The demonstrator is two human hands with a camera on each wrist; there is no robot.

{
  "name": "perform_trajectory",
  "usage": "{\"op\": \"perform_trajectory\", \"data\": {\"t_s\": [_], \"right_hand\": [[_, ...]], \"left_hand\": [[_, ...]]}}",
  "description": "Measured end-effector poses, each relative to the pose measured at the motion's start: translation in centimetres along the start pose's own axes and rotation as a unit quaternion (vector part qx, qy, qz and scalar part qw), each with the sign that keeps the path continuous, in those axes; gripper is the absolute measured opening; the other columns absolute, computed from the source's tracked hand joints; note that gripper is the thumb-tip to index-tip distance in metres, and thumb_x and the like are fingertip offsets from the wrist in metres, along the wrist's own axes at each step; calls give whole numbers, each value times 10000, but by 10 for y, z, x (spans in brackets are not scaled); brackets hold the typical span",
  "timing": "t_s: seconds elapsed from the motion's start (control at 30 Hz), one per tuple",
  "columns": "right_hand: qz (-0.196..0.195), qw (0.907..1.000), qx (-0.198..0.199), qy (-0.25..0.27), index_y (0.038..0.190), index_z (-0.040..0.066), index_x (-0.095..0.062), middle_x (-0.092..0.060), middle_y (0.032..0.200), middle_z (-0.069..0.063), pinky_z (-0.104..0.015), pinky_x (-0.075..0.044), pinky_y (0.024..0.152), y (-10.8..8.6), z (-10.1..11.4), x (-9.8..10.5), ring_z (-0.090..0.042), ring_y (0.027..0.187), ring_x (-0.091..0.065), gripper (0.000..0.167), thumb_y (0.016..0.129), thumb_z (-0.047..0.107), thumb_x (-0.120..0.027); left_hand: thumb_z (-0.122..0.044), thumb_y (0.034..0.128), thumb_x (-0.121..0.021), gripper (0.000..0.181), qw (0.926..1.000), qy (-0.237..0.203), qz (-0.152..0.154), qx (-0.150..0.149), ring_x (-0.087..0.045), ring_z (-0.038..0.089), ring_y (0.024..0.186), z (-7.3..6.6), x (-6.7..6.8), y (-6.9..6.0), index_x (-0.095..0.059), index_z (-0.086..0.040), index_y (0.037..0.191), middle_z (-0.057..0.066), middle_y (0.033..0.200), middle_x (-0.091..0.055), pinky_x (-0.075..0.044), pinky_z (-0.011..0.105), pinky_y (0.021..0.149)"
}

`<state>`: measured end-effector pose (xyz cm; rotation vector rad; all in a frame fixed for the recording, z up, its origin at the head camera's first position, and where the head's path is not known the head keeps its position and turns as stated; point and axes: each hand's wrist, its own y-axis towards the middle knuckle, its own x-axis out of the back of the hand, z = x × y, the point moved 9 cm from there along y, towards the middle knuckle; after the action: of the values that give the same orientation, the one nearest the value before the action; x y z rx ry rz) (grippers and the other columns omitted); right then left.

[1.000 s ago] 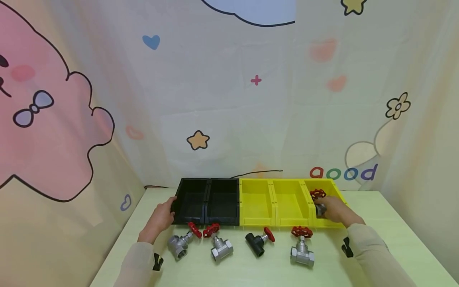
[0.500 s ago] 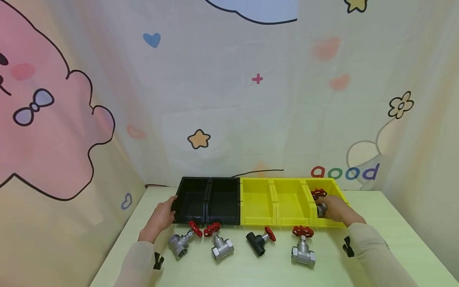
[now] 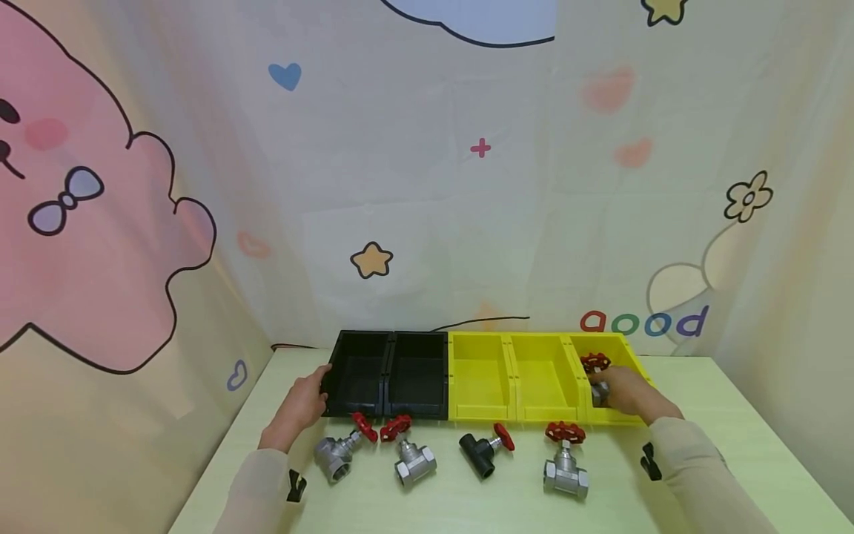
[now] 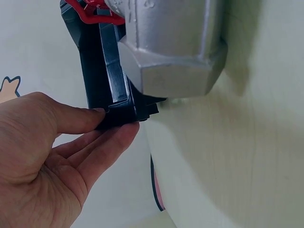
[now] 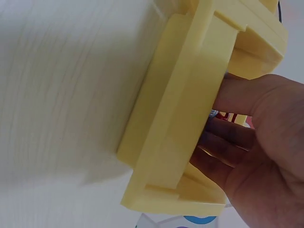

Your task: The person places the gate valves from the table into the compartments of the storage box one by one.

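Observation:
My left hand (image 3: 302, 404) pinches the left side wall of the leftmost black bin (image 3: 359, 408). In the left wrist view, the thumb lies on the bin's rim and the fingers sit against its outer side. My right hand (image 3: 626, 389) reaches into the rightmost yellow bin (image 3: 617, 415) and grips a metal valve (image 3: 600, 393) with a red handwheel (image 3: 595, 362). The bin's front wall (image 5: 190, 109) hides the fingertips and most of that valve in the right wrist view.
Before the bins lie a silver angled valve (image 3: 333, 456), a silver valve (image 3: 414, 463), a black tee-shaped valve (image 3: 478, 454) and another silver valve (image 3: 565, 476), all with red handwheels. Another black bin (image 3: 416, 408) and two yellow bins (image 3: 478, 410) complete the row. A printed curtain (image 3: 427, 222) hangs behind.
The whole head view has shifted very slightly. Both hands keep their places at the bins, and the valves on the table have not moved.

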<state>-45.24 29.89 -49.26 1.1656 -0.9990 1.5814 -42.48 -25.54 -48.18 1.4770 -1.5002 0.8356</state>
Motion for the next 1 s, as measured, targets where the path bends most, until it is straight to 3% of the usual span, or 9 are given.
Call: {"op": "perform_trajectory", "data": {"t_s": [0.27, 0.53, 0.7, 1.0], "right_hand": [[-100, 9999, 92, 37, 1178, 38, -702, -714, 1092, -152, -620, -446, 979, -5, 6, 9, -308, 952, -624, 307, 872, 63, -704], [-251, 9994, 117, 207, 1151, 67, -714, -703, 1116, -152, -641, -434, 973, -20, 17, 23, -344, 995, -616, 263, 890, 95, -691], [-323, 9992, -1, 247, 1191, 74, -695, -653, 1210, -213, -654, -422, 978, -32, 21, 33, -406, 1069, -586, 306, 892, 140, -699], [-565, 9981, 73, -235, 1304, 47, -617, -584, 1258, -266, -625, -472, 920, -48, 32, 46, -461, 1101, -576, 461, 887, 220, -711]], "left_hand": [[7, 893, -608, 595, 10000, -54, -42, -6, -570, 245, 775, 0, 1, -1, -403, 14, 1451, 272, 1069, -672, -519, 460, 774], [-39, 925, -571, 596, 9999, -95, -8, 57, -634, 399, 1072, 1, 0, -1, -353, 82, 1466, 341, 1280, -580, -514, 534, 910], [-51, 940, -563, 584, 10000, -39, 17, -3, -604, 452, 1133, 0, 0, 0, -351, 99, 1463, 345, 1301, -565, -494, 549, 951], [-45, 947, -566, 585, 9998, 29, 153, 129, -567, 468, 1185, 2, -3, 2, -343, 90, 1471, 342, 1342, -535, -474, 563, 977]]}}
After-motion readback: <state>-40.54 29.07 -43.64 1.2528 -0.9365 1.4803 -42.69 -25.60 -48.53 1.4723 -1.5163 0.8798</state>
